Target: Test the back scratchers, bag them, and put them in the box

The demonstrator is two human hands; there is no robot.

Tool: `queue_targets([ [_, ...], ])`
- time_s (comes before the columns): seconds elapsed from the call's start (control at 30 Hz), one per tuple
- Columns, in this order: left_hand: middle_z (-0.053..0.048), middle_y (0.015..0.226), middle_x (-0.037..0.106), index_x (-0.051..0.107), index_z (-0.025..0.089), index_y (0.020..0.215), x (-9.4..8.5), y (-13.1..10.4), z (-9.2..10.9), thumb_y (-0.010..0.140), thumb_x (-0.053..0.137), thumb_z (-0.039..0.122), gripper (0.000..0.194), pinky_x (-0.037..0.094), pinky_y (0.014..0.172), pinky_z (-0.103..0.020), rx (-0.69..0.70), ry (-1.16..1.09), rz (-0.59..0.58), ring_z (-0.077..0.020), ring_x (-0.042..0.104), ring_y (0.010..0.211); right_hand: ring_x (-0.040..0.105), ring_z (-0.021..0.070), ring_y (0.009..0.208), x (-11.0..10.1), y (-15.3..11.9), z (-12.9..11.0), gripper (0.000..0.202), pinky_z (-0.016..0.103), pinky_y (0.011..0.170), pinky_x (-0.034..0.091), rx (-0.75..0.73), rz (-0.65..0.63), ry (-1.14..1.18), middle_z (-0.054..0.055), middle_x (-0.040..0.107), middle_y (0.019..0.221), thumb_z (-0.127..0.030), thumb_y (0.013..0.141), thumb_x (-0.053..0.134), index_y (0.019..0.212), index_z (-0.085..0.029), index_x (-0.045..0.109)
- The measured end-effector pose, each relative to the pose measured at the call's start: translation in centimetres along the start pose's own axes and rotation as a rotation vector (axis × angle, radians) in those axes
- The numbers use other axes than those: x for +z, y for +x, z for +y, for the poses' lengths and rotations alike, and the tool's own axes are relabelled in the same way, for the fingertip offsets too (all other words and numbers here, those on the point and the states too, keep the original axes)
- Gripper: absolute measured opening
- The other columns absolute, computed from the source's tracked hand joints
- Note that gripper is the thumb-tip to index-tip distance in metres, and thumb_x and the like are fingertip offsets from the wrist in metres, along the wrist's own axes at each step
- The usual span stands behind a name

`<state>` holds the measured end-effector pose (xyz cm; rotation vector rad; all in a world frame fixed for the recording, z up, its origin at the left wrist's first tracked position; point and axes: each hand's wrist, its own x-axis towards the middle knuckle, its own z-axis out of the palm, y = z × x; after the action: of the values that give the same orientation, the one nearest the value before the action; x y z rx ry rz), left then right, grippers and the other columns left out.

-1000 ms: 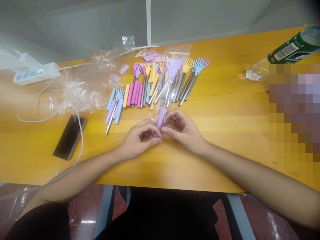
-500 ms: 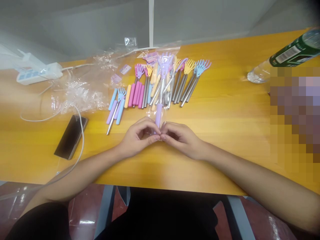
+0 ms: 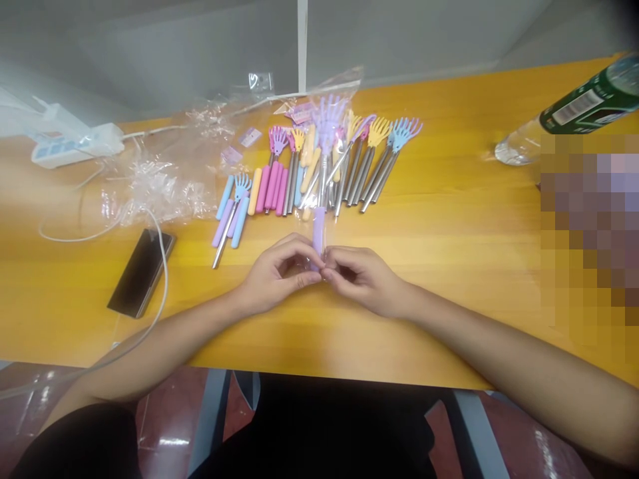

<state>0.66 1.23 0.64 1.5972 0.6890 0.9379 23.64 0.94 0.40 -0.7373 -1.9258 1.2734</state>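
Note:
A purple back scratcher [image 3: 318, 229] with a metal rod and a hand-shaped head lies inside a clear plastic bag [image 3: 342, 85], its handle pointing toward me. Around the bag's near end, my left hand [image 3: 279, 273] pinches with thumb and forefinger. My right hand [image 3: 362, 276] is closed in a pinch just beside it, fingertips touching the left ones at the same end. Behind the bag are loose back scratchers with metal rods, among them a blue-headed one [image 3: 402, 135] and a yellow-headed one [image 3: 378, 133]. Coloured handle sleeves [image 3: 272, 188] lie to the left.
Crumpled clear bags [image 3: 164, 189] spread over the left of the table, near a white power strip [image 3: 77, 146]. A phone [image 3: 141, 274] lies under a white cable. At the right is a green-labelled bottle [image 3: 574, 106], with a blurred-out patch below it.
The bagged back scratcher has shifted slightly, its head a little farther away and the bag's far end standing up more. My left fingertips have moved slightly right.

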Motion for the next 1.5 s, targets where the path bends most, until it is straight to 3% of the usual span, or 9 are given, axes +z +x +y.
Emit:
queue_targets([
  [0.17,-0.005,0.107,0.066,0.074,0.023,0.111,0.1,-0.1,-0.2,0.093,0.084,0.027,0.021,0.054,0.087,-0.03,-0.009,-0.003,-0.01,-0.0166,0.066,0.097,0.036,0.0086,0.063,-0.1,-0.1,-0.1,0.03,0.022,0.058,0.031,0.049,-0.005,0.038,-0.005,0.042,0.07,-0.022,0.103,0.057,0.076,-0.019,0.045],
  [0.33,-0.007,0.107,0.07,0.072,0.022,0.112,0.1,-0.1,0.2,0.094,0.082,0.028,0.021,0.055,0.087,-0.032,0.026,0.111,-0.042,-0.0177,0.068,0.097,0.032,0.0097,0.063,-0.4,0.0,-0.5,0.048,0.025,0.058,0.028,0.158,0.048,0.067,-0.005,0.035,0.068,-0.046,0.105,0.064,0.074,-0.021,0.038],
  [0.5,-0.006,0.103,0.073,0.067,0.021,0.109,0.1,-0.3,0.6,0.093,0.084,0.029,0.024,0.056,0.087,-0.033,-0.005,0.124,-0.122,-0.0176,0.07,0.093,0.053,0.0146,0.076,-0.2,0.3,-0.4,0.04,0.028,0.068,0.044,0.191,0.103,0.143,0.001,0.06,0.084,-0.058,0.103,0.065,0.095,-0.02,0.058],
  [0.63,-0.005,0.102,0.071,0.063,0.021,0.106,0.4,-0.6,0.6,0.09,0.087,0.029,0.031,0.057,0.087,-0.031,-0.088,0.085,-0.096,-0.0165,0.069,0.092,0.063,0.0167,0.084,-0.2,0.5,-0.4,0.039,0.03,0.076,0.054,0.2,0.116,0.296,0.005,0.069,0.095,-0.057,0.103,0.067,0.106,-0.019,0.063],
  [0.8,-0.005,0.107,0.066,0.064,0.021,0.107,0.2,-0.2,0.4,0.089,0.087,0.024,0.029,0.059,0.088,-0.03,-0.077,-0.062,-0.064,-0.0152,0.069,0.095,0.052,0.0095,0.057,-0.5,0.5,-0.3,0.041,0.023,0.051,0.043,0.295,0.193,0.411,-0.002,0.06,0.073,-0.059,0.101,0.07,0.103,-0.019,0.059],
  [1.0,-0.008,0.107,0.071,0.075,0.02,0.098,-0.4,0.2,0.6,0.094,0.082,0.029,0.013,0.059,0.09,-0.034,-0.034,0.129,-0.017,-0.0192,0.07,0.1,0.051,0.0082,0.052,-0.7,0.5,0.0,0.045,0.023,0.044,0.039,0.339,0.213,0.439,-0.001,0.063,0.076,-0.062,0.1,0.07,0.105,-0.02,0.057],
  [1.17,-0.008,0.102,0.075,0.077,0.019,0.087,-0.7,0.3,1.1,0.096,0.08,0.032,0.016,0.058,0.09,-0.034,-0.049,0.238,0.014,-0.019,0.071,0.098,0.052,0.008,0.052,-0.6,0.6,0.1,0.042,0.022,0.043,0.04,0.316,0.221,0.425,-0.002,0.061,0.074,-0.06,0.101,0.07,0.105,-0.02,0.058],
  [1.37,-0.003,0.094,0.071,0.062,0.019,0.106,0.0,0.0,0.7,0.098,0.077,0.03,0.02,0.061,0.076,-0.027,-0.194,-0.068,0.086,-0.0137,0.071,0.083,0.053,0.0078,0.052,-0.5,0.5,0.0,0.043,0.021,0.044,0.044,0.3,0.209,0.411,-0.002,0.063,0.075,-0.058,0.101,0.07,0.108,-0.019,0.056],
  [1.5,-0.002,0.093,0.072,0.061,0.019,0.113,0.2,0.0,0.6,0.091,0.085,0.029,0.034,0.06,0.076,-0.026,-0.276,-0.093,0.086,-0.0127,0.071,0.081,0.055,0.0078,0.053,-0.4,0.5,-0.2,0.042,0.02,0.046,0.047,0.307,0.195,0.402,-0.001,0.065,0.077,-0.057,0.101,0.07,0.11,-0.019,0.055],
])
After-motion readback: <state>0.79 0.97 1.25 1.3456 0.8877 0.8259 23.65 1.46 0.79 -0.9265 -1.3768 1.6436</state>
